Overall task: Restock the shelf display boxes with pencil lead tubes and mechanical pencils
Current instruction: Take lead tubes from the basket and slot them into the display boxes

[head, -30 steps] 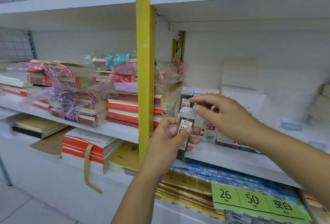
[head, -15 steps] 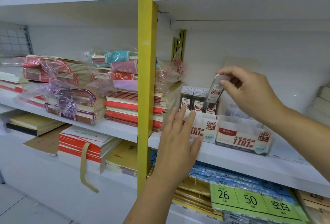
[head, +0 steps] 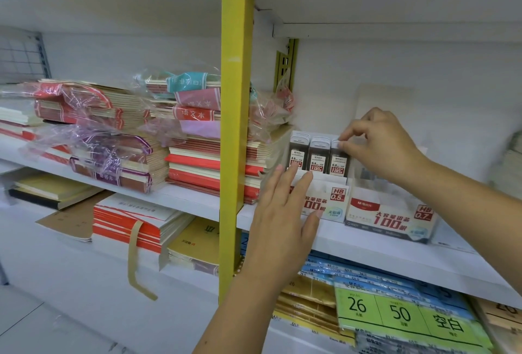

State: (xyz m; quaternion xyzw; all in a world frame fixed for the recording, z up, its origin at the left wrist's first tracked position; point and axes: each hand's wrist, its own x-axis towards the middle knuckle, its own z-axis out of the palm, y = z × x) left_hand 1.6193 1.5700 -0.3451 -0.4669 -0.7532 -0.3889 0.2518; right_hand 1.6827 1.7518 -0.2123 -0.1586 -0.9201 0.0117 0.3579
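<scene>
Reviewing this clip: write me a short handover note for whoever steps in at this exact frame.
Left hand: open, fingers flat against the front of the HB 0.5 box.
Right hand: pinching the top of the third lead tube, which stands in that box.
Done: three tubes stand side by side.
Left: release, fill the rest of it and the HB 0.7 box; no mechanical pencils in view.

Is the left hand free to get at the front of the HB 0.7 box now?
Probably yes. The left hand is open before the HB 0.5 box; the HB 0.7 box stands just beside it, front unblocked. The right hand pinches a lead tube higher up.
</scene>
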